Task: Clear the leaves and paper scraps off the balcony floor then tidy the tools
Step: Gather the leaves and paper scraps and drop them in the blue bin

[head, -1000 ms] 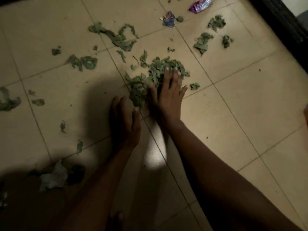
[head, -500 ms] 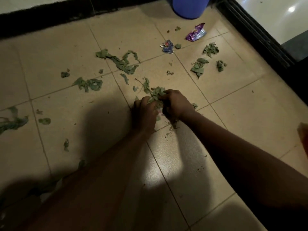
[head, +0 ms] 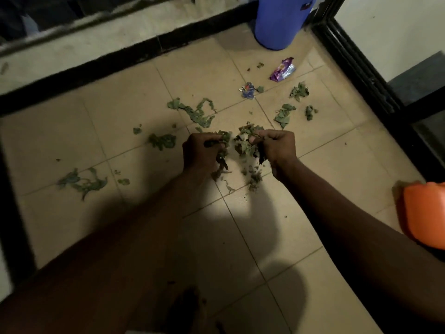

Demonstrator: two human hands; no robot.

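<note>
1. Head view, hands. The left hand (head: 202, 153) is clenched round a small bunch of leaves (head: 224, 138). The right hand (head: 279, 148) is clenched round a larger bunch (head: 245, 144). The two fists are side by side with a gap between them, over the tiled floor (head: 337, 165).
2. Change in the hands. One second ago both palms lay flat on the tiles against a single pile. Half a second ago the fists were pressed together on it. The pile is now split between the two fists, which have drawn apart.
3. Loose fragments (head: 255, 179) lie on the tiles just below the fists, where the pile was.
4. Ungathered leaves. A long trail (head: 195, 112) lies beyond the left hand, a patch (head: 162, 141) to its left, a spread (head: 81, 182) further left, and clusters (head: 284, 114) beyond the right hand. None has shifted on the floor.
5. Paper scraps. A small blue scrap (head: 248, 90) and a purple wrapper (head: 283, 69) lie beyond the hands, as before.
6. Surroundings. A blue container (head: 279, 22) stands in the far corner. An orange object (head: 426, 213) shows at the right edge. More of both is in view than earlier.
</note>
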